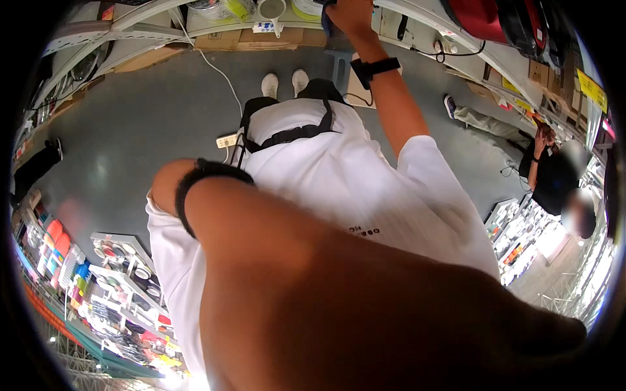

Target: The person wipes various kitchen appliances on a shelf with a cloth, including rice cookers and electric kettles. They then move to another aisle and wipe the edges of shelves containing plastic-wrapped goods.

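My right arm, with a black band on its wrist, reaches up to the shelf edge. There my right hand (352,16) is closed around or against a dark blue thing (326,21), mostly hidden and too small to name. To its left on the shelf lies a pale strainer-like thing with a handle (272,9). My left arm is bent across the view, very near the camera, with a black band around it. Its far end, my left hand (548,332), is dark and blurred at the lower right; its fingers cannot be made out.
A white power strip (227,141) and cable lie on the grey floor (130,124). A blue-grey stool (338,64) stands under the shelf. At right, another person (551,173) is by shelving. A person's leg (39,166) shows at left. Stocked shelves (127,277) stand lower left.
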The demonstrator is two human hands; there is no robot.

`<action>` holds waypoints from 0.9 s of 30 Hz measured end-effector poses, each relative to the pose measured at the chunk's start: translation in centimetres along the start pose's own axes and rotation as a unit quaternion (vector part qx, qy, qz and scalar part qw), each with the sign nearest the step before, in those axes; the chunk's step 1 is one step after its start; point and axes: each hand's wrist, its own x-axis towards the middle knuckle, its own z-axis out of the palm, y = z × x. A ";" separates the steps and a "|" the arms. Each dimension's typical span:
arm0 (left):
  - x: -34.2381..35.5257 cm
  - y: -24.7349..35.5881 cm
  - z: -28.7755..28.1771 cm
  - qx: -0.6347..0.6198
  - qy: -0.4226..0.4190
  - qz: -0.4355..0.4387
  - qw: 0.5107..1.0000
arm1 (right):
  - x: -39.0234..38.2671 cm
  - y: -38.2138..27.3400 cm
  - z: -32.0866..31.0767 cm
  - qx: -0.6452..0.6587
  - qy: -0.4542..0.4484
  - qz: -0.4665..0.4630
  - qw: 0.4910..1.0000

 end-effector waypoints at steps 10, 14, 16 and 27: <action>-1.8 -4.6 -4.4 0.013 0.277 -0.140 0.951 | -2.1 6.5 -0.9 0.187 0.002 0.098 0.977; -5.9 -9.9 -9.1 0.225 0.464 -0.172 0.839 | -3.3 10.7 -4.8 0.142 0.133 0.190 0.962; -6.7 -12.6 -11.9 0.255 0.468 -0.197 0.823 | -3.1 13.2 -7.5 0.079 0.197 0.214 0.954; -7.2 -30.3 -20.3 0.565 0.383 -0.254 0.685 | 2.1 21.5 -3.5 -0.061 -0.057 0.121 0.989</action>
